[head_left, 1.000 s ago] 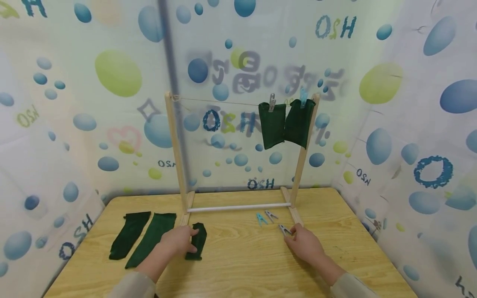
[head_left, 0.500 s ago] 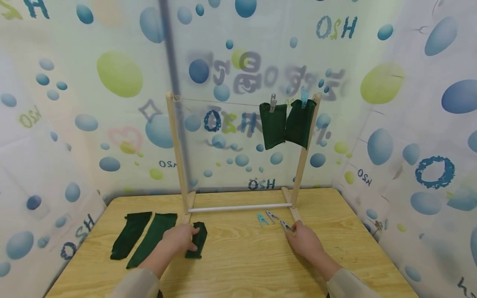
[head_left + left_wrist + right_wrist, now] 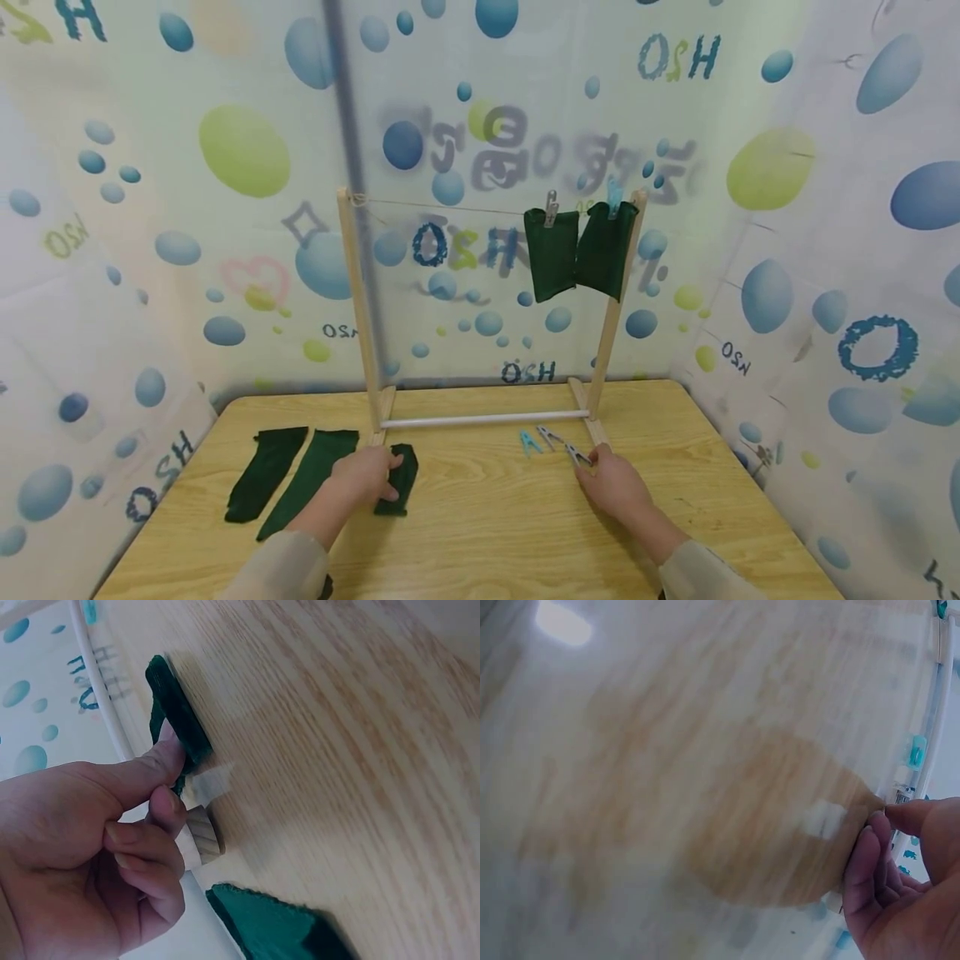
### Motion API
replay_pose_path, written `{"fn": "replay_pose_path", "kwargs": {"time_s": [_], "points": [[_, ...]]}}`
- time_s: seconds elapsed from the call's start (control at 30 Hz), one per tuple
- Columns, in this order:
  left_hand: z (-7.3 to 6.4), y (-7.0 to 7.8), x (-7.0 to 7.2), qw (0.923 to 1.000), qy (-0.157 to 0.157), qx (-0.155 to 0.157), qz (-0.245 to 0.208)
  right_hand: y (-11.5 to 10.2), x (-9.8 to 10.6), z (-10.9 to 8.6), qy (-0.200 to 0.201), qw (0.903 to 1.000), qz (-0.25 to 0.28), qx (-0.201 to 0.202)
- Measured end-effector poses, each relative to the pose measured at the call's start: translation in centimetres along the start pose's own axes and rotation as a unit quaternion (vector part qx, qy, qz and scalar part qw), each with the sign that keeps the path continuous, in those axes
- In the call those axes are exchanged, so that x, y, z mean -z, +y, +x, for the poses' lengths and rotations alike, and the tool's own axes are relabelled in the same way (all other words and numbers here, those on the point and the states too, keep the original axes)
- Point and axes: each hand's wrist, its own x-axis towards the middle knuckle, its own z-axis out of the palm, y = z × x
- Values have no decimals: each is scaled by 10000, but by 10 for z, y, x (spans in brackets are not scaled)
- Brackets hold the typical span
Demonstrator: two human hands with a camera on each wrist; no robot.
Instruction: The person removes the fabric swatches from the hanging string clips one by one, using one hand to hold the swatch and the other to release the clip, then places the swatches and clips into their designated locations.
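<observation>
My left hand (image 3: 365, 477) pinches a folded dark green cloth (image 3: 405, 479) between thumb and index finger, just in front of the rack's left foot. In the left wrist view the cloth (image 3: 178, 709) stands on its fold near the tabletop, with the other fingers curled in. On the right, my right hand (image 3: 617, 482) holds a grey clothespin (image 3: 575, 453) by its end, low over the table. A blue clothespin (image 3: 529, 443) and another grey clothespin (image 3: 550, 436) lie just left of it. In the right wrist view the held clothespin is mostly hidden by the fingertips.
A wooden rack (image 3: 363, 325) with a string (image 3: 442, 205) stands at the back, a white bar (image 3: 483, 419) joining its feet. Two green cloths (image 3: 552, 254) hang clipped at the string's right end. Two more green cloths (image 3: 266, 475) lie flat at left on the wooden table (image 3: 480, 533).
The left hand and its folded cloth have shifted slightly away from me, and so has the right hand's clothespin, which now overlaps the other grey clothespin's end in view.
</observation>
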Motion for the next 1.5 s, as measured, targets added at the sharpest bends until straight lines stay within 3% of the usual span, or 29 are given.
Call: {"fn": "replay_pose_path", "kwargs": {"time_s": [0.2, 0.33, 0.5, 0.7, 0.93, 1.3, 1.5], "points": [[1, 3, 1, 10000, -72, 32, -15, -28, 19, -22, 137, 9979, 617, -151], [2, 4, 1, 9999, -93, 42, 73, -34, 23, -27, -351, 9954, 895, -15], [3, 5, 0, 9998, -121, 104, 149, -31, 24, -27, -1027, 9871, 1140, 459], [1, 5, 2, 9997, -126, 103, 175, -23, 26, -24, -1369, 9789, 1224, 897], [2, 1, 3, 9998, -147, 24, -121, -22, 28, -24, -1370, 9774, 1259, 1004], [7, -12, 3, 9976, -375, -343, -470, -24, 26, -27, -1430, 9783, 1345, 666], [2, -15, 5, 9968, -197, -528, -567, -22, 27, -27, -1464, 9762, 1371, 821]]}}
